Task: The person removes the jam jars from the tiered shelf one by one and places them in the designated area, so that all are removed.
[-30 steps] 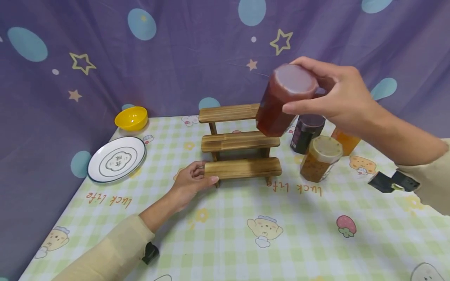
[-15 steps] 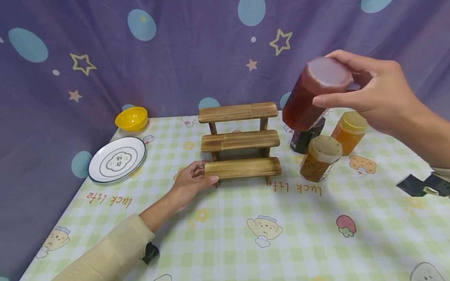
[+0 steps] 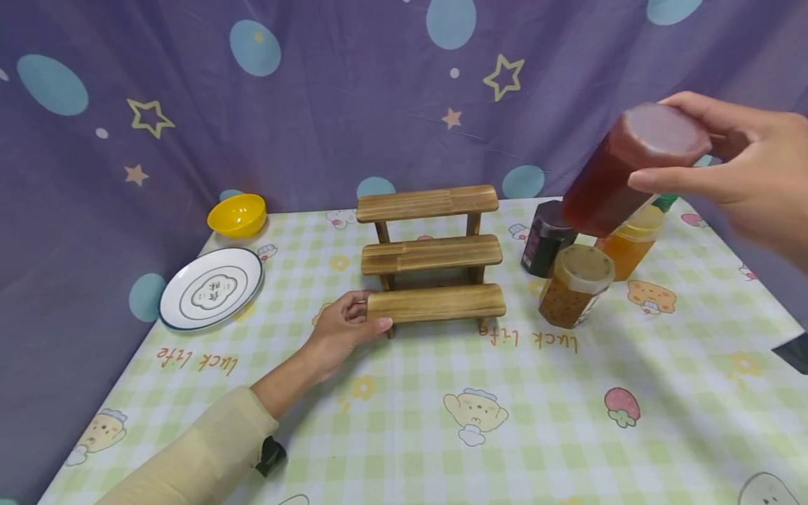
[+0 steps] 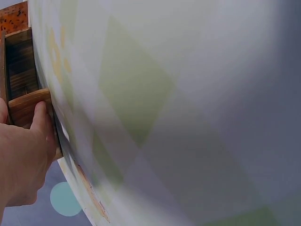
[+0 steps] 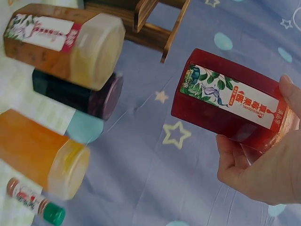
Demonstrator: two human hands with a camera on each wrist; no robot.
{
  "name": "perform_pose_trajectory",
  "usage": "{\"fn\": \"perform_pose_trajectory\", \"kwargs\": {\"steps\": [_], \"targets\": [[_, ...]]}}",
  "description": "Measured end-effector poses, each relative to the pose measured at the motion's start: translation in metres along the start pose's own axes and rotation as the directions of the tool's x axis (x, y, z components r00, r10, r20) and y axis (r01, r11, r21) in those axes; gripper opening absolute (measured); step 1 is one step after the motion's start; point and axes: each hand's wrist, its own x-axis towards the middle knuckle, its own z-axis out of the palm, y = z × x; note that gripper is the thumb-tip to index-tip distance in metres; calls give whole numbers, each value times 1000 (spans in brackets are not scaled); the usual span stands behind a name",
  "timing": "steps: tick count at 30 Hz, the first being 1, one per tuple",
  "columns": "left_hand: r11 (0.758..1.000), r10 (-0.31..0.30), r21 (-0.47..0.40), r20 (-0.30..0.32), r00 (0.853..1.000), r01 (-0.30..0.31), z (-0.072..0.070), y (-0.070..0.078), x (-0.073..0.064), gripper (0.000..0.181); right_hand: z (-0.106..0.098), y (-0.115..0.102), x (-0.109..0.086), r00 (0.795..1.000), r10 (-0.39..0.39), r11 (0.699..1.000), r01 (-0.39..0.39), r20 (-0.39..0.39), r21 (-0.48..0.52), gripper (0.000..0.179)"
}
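A jar of red jam [image 3: 606, 179], tilted and lifted above the table, is held by my right hand [image 3: 751, 165] near its lid. Its white label with leaves faces the right wrist view, where the red jam jar [image 5: 230, 101] shows whole. My left hand [image 3: 344, 330] grips the left end of the lowest step of a three-tier wooden rack [image 3: 435, 303]. In the left wrist view the thumb and fingers [image 4: 42, 115] lie against the step's end. Beneath the raised jar stand a dark jar [image 3: 546, 242], a brown speckled jam jar [image 3: 571, 291] and an orange jar [image 3: 625, 249], partly covered.
A small bottle with a green cap [image 5: 54, 213] lies beyond the orange jar. At the left stand a yellow bowl [image 3: 238, 216] and a white plate [image 3: 183, 298]. Behind the checked tablecloth [image 3: 404, 421] hangs a purple curtain [image 3: 341, 98].
My right hand has carried the red jam jar to the right, from beside the rack's top step to above the other jars. The left hand stays on the rack.
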Motion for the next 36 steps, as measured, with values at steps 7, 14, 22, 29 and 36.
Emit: {"fn": "perform_pose_trajectory", "kwargs": {"steps": [7, 14, 22, 29, 36], "targets": [[1000, -4, 1, -3, 1000, 4, -1, 0, 0, 66, -17, 23, -1, 991, -132, 937, 126, -2, 327, 52], [1000, -19, -22, -5, 1000, 18, 0, 0, -1, 67, -37, 48, -8, 992, -91, 991, 99, -84, 87, 57], [1000, -19, -10, -1, 1000, 19, -1, 0, 0, 69, -61, 75, -24, 992, -3, 963, -31, -124, -268, 58], [1000, -21, -7, -1, 1000, 21, -1, 0, 0, 70, -80, 105, -35, 989, 69, 927, -113, -133, -357, 59], [1000, -28, 8, -9, 1000, 29, -1, 1, 0, 71, -72, 117, -52, 994, 53, 927, -86, -99, -365, 56]]}}
